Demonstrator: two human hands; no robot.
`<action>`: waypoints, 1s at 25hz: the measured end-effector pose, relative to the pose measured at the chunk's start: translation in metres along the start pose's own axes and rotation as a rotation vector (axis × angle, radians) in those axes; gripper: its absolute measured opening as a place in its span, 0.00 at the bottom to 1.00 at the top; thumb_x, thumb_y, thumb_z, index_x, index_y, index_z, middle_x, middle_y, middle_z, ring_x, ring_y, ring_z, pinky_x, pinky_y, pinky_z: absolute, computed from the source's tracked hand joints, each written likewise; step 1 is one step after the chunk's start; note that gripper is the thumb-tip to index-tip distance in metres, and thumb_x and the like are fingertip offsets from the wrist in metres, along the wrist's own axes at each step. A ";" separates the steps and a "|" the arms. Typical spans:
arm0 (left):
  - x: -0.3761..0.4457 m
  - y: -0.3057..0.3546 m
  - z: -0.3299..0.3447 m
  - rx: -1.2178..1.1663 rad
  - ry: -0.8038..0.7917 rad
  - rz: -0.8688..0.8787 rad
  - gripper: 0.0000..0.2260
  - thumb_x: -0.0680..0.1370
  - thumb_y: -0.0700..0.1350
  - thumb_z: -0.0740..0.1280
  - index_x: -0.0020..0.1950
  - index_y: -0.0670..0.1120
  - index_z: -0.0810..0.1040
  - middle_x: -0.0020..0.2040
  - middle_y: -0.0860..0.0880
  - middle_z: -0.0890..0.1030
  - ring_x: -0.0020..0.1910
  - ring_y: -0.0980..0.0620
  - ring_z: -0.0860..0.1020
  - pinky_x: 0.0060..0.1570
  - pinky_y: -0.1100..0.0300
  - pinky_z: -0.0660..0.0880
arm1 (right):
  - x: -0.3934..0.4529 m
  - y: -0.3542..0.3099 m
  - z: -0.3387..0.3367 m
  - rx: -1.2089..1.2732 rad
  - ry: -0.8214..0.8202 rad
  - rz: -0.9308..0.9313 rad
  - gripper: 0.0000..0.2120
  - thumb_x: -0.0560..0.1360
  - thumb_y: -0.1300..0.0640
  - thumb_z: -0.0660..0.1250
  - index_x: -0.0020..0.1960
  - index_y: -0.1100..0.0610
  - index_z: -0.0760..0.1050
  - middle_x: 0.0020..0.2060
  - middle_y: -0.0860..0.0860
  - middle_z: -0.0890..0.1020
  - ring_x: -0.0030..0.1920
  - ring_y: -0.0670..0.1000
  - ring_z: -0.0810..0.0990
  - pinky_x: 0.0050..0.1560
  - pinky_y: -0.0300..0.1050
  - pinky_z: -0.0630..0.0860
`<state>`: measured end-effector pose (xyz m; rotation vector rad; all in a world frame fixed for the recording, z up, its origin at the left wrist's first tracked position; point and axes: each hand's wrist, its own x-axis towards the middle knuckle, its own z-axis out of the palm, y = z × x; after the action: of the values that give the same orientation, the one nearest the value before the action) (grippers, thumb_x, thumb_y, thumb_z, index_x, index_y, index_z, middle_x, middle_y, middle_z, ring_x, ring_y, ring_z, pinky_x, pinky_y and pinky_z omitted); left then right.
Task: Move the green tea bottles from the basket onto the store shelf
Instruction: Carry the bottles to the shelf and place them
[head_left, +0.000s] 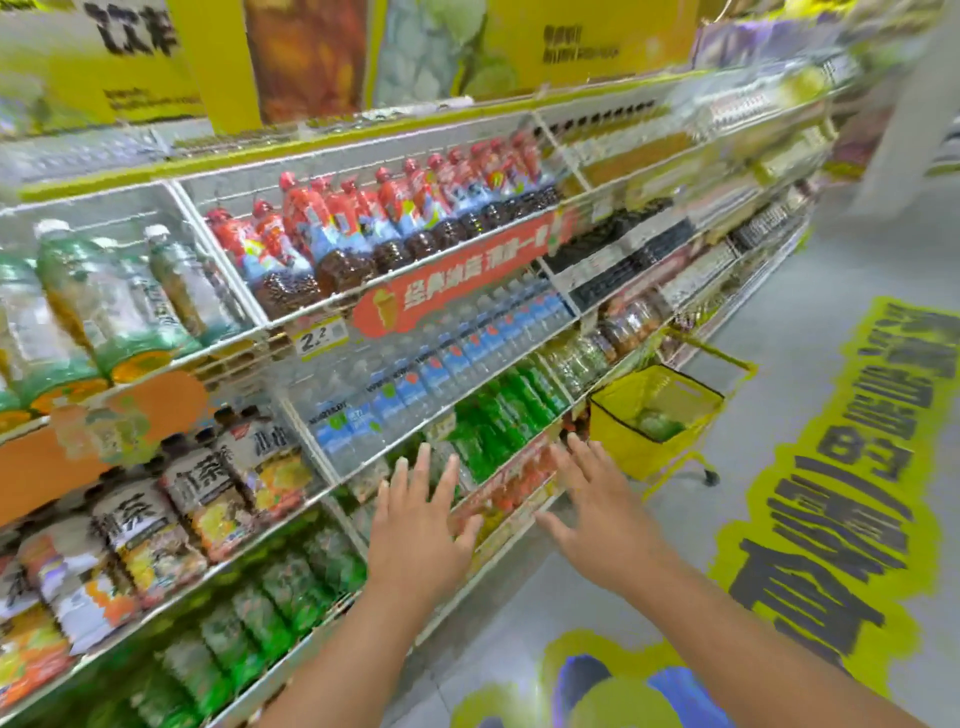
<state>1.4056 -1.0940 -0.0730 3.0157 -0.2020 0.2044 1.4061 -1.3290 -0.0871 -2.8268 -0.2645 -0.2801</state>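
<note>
A yellow basket (618, 431) stands on wheels on the floor against the shelf, ahead and to the right, with a greenish bottle (658, 423) lying inside. Green tea bottles (498, 415) fill a row on a lower shelf just left of the basket. My left hand (421, 525) is stretched out with fingers spread in front of that shelf, holding nothing. My right hand (597, 499) is also spread and empty, a short way short of the basket. The picture is blurred by motion.
The white wire shelf (467, 387) runs from near left to far right, packed with red-capped dark drinks (363, 234), blue-labelled water (441, 364) and other bottles. Grey floor with large yellow lettering (841, 499) lies to the right. My blue shoes (623, 691) show below.
</note>
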 end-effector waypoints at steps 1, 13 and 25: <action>0.012 0.026 0.005 0.007 0.001 0.014 0.35 0.80 0.69 0.51 0.84 0.57 0.45 0.84 0.48 0.41 0.82 0.44 0.43 0.79 0.45 0.44 | -0.001 0.025 -0.009 -0.016 0.001 0.011 0.40 0.80 0.34 0.57 0.84 0.51 0.49 0.84 0.51 0.47 0.83 0.55 0.44 0.80 0.50 0.42; 0.162 0.278 0.025 -0.030 -0.045 0.295 0.35 0.81 0.68 0.52 0.84 0.57 0.47 0.84 0.47 0.42 0.83 0.43 0.45 0.80 0.45 0.45 | -0.001 0.267 -0.113 -0.094 0.032 0.245 0.39 0.81 0.36 0.59 0.84 0.54 0.51 0.83 0.55 0.52 0.83 0.59 0.47 0.81 0.53 0.47; 0.406 0.441 0.111 -0.097 -0.021 0.548 0.35 0.76 0.64 0.55 0.79 0.47 0.68 0.80 0.38 0.63 0.76 0.33 0.65 0.72 0.36 0.63 | 0.156 0.469 -0.105 -0.193 0.007 0.418 0.38 0.83 0.36 0.53 0.84 0.52 0.45 0.84 0.53 0.44 0.83 0.56 0.42 0.82 0.50 0.43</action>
<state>1.7565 -1.5925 -0.0798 2.7946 -1.0058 0.1986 1.6369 -1.7790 -0.0781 -2.9760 0.3726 -0.2324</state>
